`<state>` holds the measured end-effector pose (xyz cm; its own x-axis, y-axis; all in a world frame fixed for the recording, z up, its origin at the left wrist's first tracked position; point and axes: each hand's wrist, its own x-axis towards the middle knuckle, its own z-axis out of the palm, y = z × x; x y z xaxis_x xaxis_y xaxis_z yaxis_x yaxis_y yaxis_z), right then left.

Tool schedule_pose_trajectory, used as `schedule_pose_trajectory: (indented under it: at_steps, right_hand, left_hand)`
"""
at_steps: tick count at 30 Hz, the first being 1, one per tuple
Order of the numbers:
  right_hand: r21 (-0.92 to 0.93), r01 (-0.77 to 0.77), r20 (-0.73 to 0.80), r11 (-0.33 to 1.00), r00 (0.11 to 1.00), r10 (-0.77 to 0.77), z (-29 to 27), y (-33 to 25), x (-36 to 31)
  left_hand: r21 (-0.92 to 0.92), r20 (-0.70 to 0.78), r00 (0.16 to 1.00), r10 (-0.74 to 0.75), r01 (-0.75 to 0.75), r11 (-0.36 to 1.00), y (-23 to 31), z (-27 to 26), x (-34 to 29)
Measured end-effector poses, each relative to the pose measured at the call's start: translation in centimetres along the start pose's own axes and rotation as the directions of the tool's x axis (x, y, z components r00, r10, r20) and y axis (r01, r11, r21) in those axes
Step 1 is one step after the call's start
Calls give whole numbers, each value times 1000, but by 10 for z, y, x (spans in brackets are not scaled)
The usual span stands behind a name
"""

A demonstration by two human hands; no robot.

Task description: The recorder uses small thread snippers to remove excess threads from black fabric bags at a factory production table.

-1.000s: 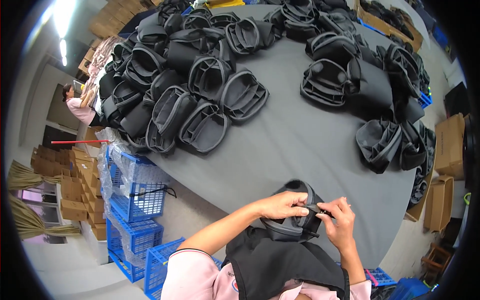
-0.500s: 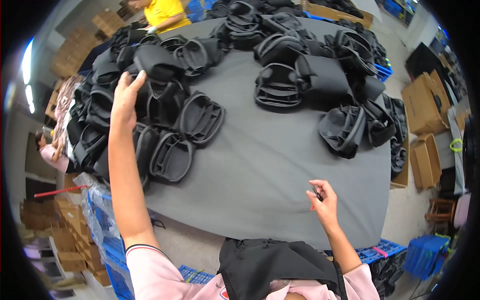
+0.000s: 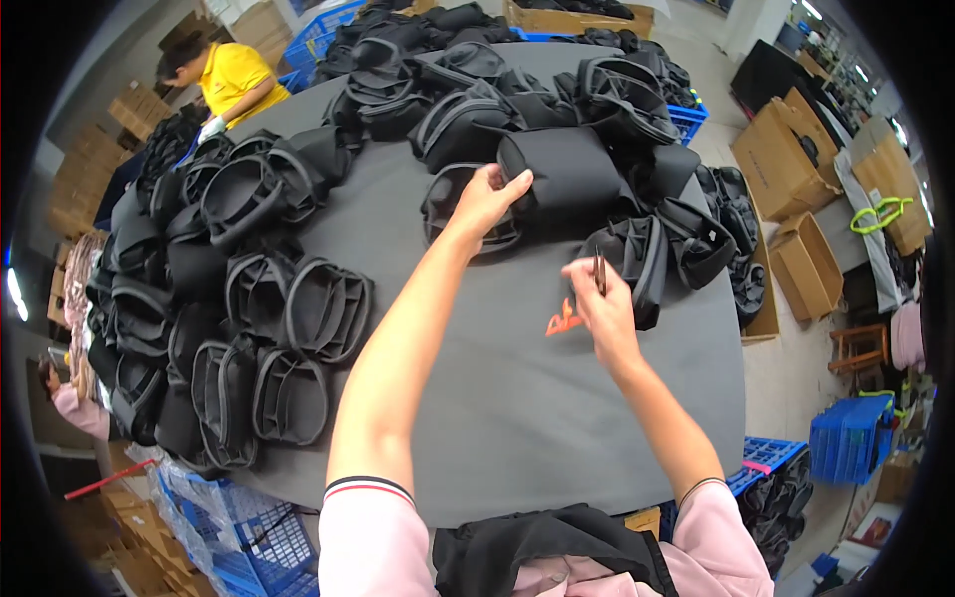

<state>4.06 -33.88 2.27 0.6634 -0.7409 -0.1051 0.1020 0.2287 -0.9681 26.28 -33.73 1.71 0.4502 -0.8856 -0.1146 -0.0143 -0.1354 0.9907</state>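
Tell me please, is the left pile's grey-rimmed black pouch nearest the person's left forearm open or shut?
The black pouch is open: its mouth gapes and inner dividers show.

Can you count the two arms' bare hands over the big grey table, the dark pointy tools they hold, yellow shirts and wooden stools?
Bare hands, left hand and right hand: 2
Dark pointy tool: 1
Yellow shirt: 1
Wooden stool: 1
Total: 5
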Motion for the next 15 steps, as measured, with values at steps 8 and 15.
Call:
schedule_pose_trajectory:
  at_steps: [8,15]
  right_hand:
    - [-32,-104,-133,994,986,99,-51,8,-64]
    - [82,57,-132,995,990,-46,-42,-1,-96]
  left_hand:
    - [-154,-220,966,-135,102,983,11,23,10]
    - [652,60,779,624,-504,567,-19,48,-149]
